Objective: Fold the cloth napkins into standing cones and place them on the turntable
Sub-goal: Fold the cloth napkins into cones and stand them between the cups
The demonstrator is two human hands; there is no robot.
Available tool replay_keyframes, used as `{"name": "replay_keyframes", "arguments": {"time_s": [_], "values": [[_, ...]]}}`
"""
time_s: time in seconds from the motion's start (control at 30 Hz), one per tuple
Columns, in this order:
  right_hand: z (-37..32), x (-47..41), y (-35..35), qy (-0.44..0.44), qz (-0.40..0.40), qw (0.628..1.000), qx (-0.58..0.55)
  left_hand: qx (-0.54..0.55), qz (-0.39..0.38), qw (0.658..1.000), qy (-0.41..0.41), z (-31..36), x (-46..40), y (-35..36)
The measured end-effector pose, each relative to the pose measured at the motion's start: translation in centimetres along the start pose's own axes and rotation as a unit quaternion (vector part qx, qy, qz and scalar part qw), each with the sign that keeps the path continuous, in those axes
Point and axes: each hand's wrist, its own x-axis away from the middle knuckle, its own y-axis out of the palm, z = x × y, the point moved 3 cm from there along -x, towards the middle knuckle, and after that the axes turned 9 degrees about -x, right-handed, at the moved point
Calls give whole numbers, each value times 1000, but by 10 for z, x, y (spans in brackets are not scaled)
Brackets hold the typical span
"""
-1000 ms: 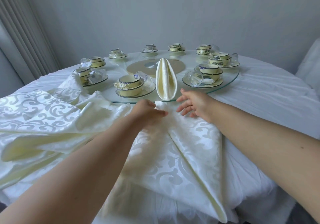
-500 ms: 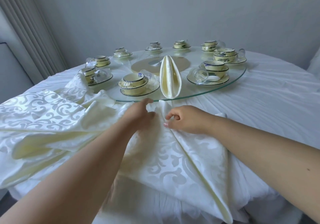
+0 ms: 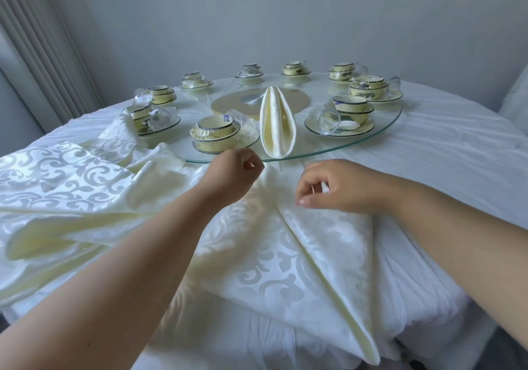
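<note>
A cream damask napkin (image 3: 288, 258) lies on the white tablecloth in front of me, folded into a long kite shape with its narrow tip pointing at the glass turntable (image 3: 395, 118). One folded napkin cone (image 3: 276, 123) stands upright on the turntable's near edge. My left hand (image 3: 231, 176) hovers loosely curled just left of the flat napkin's tip, with no cloth in it. My right hand (image 3: 340, 186) is curled just right of the centre fold, fingertips low over the cloth, holding nothing.
A heap of unfolded napkins (image 3: 57, 186) covers the table's left side. Several cup-and-saucer sets (image 3: 217, 133) and overturned glasses (image 3: 325, 119) ring the turntable. The table's front edge (image 3: 285, 349) drops away just below the napkin. A curtain (image 3: 43, 55) hangs at left.
Both hands have come off the napkin's tip and moved apart, the left one lifting and the right one sliding right. The napkin stays flat with its folds in place.
</note>
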Motion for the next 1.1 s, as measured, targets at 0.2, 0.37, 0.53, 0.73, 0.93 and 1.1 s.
{"name": "replay_keyframes", "arguments": {"time_s": [0.2,0.37,0.53,0.73,0.93,1.1], "values": [[-34,64,14,-51,-259,964,-25,-19,-116,992,48,1,29,8],[-37,65,20,-20,-304,950,66,1,-141,990,12,-6,33,15],[-40,59,27,-18,-307,945,115,-40,-137,990,19,-7,32,17],[-38,53,22,-16,-365,923,117,-51,-115,992,17,-7,34,17],[-35,47,19,-1,-382,923,42,-60,-110,992,17,-6,33,19],[-18,11,-9,37,-176,979,-101,-54,-111,992,1,-8,28,10]]}}
